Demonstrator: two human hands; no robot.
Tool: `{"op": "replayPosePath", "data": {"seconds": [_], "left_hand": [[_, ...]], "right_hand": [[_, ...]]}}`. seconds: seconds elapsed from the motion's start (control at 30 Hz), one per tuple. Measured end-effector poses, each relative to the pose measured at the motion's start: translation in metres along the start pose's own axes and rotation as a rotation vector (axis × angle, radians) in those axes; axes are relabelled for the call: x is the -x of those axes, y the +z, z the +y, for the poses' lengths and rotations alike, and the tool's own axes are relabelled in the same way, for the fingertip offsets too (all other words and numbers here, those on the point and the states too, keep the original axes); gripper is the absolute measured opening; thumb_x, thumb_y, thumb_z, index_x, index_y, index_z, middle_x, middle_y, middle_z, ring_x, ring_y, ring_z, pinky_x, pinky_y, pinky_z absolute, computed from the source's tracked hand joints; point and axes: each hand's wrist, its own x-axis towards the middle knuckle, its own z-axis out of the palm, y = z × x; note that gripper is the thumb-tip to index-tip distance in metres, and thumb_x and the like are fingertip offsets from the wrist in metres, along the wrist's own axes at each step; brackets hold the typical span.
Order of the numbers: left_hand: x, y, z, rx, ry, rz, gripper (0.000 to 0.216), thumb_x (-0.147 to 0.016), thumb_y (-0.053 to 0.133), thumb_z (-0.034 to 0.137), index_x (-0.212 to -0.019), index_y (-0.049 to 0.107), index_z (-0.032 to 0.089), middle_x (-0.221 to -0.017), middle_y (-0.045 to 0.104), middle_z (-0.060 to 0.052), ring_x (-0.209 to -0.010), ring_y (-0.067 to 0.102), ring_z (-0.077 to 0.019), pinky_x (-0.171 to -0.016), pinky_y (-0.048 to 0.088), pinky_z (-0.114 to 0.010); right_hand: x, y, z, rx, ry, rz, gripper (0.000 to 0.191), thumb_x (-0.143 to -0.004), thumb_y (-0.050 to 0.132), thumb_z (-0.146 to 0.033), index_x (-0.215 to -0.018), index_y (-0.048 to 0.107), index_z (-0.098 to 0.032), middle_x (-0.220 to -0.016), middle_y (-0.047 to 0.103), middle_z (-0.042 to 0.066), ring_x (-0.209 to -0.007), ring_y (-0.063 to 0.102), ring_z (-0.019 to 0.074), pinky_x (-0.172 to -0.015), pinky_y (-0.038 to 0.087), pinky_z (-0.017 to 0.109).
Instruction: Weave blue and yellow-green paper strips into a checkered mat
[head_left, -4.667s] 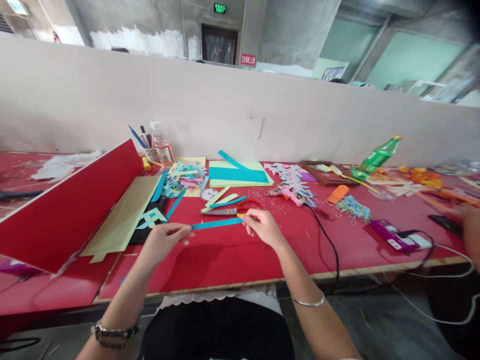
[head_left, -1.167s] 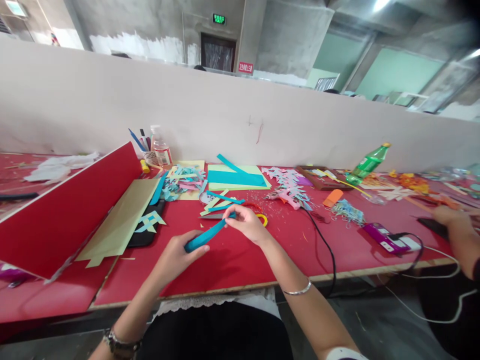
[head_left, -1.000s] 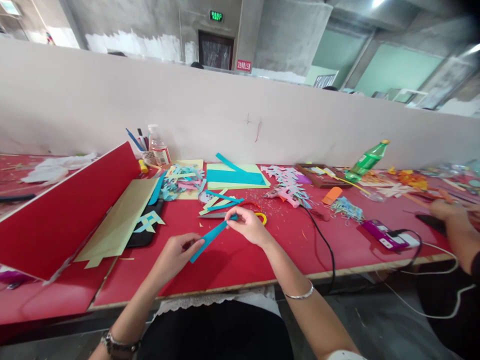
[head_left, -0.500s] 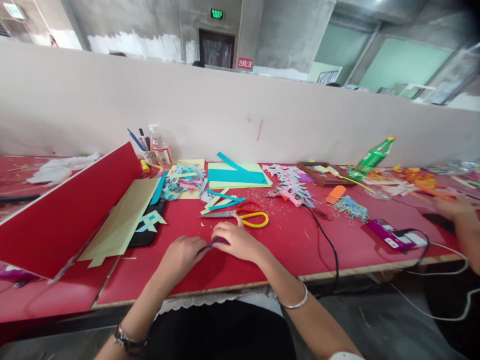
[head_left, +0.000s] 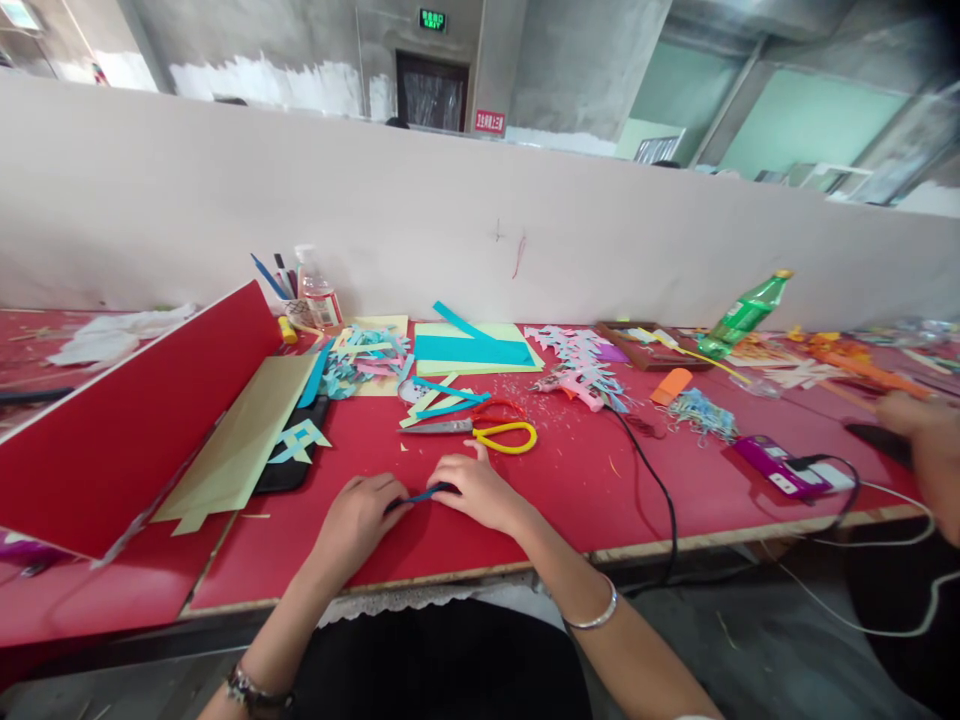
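Note:
A folded blue paper strip (head_left: 422, 495) lies on the red table (head_left: 570, 490) near its front edge, mostly covered by my hands. My left hand (head_left: 364, 515) pinches its left end with closed fingers. Over the right end, my right hand (head_left: 474, 490) presses down with fingers together. Just beyond my hands lie scissors (head_left: 480, 431) with yellow and red handles.
Blue and yellow paper sheets (head_left: 472, 350) and cut scraps (head_left: 367, 358) lie behind. A red board (head_left: 127, 420) leans at left. A pink glue gun (head_left: 574, 385) with a black cord, a purple device (head_left: 776, 465) and a green bottle (head_left: 746, 315) lie to the right. Another person's hand (head_left: 919, 420) is at far right.
The long blue strip, held stretched between both hands, was folded over. Both hands came together and lowered it onto the table, uncovering the scissors.

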Motion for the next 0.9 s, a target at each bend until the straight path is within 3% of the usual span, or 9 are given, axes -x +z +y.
{"op": "replayPosePath", "data": {"seconds": [0.3,0.53,0.63,0.73,0.9], "left_hand": [[-0.005,-0.011,0.002,0.404,-0.101,0.064,0.023,-0.080,0.045,0.035,-0.079,0.061,0.019,-0.077,0.064,-0.003,-0.070,0.056,-0.0152,-0.063,0.041,-0.024],[-0.009,-0.013,0.012,0.364,-0.126,0.073,0.022,-0.078,0.049,0.035,-0.073,0.062,0.018,-0.072,0.065,-0.002,-0.064,0.055,-0.0146,-0.057,0.038,-0.023],[-0.009,-0.012,0.016,0.395,-0.107,0.136,0.022,-0.078,0.051,0.035,-0.071,0.061,0.017,-0.069,0.064,-0.002,-0.063,0.055,-0.0138,-0.058,0.039,-0.022],[-0.008,-0.012,0.017,0.465,-0.105,0.157,0.021,-0.076,0.053,0.036,-0.075,0.063,0.017,-0.072,0.065,-0.002,-0.067,0.057,-0.0144,-0.062,0.041,-0.022],[-0.005,-0.013,0.017,0.557,-0.190,0.106,0.023,-0.076,0.053,0.037,-0.078,0.066,0.018,-0.076,0.069,-0.002,-0.071,0.060,-0.0162,-0.063,0.042,-0.022]], "right_hand": [[0.005,-0.005,0.000,-0.151,0.089,0.075,0.010,-0.082,0.049,-0.025,-0.079,0.058,-0.021,-0.081,0.063,-0.003,-0.081,0.056,0.0115,-0.096,0.014,0.042],[0.006,-0.010,-0.010,-0.127,0.085,0.089,0.014,-0.081,0.050,-0.030,-0.090,0.059,-0.023,-0.091,0.063,0.001,-0.091,0.055,0.0155,-0.098,0.009,0.045],[0.004,-0.010,-0.014,-0.155,0.034,0.087,0.014,-0.082,0.050,-0.030,-0.086,0.060,-0.022,-0.085,0.064,0.000,-0.084,0.057,0.0138,-0.096,0.019,0.040],[0.003,-0.011,-0.014,-0.214,-0.011,0.092,0.015,-0.082,0.050,-0.028,-0.082,0.062,-0.019,-0.081,0.065,0.001,-0.078,0.056,0.0131,-0.083,0.034,0.028],[0.005,-0.014,-0.013,-0.306,-0.003,0.097,0.018,-0.083,0.048,-0.027,-0.084,0.064,-0.018,-0.081,0.065,0.002,-0.075,0.058,0.0139,-0.069,0.038,0.022]]}}
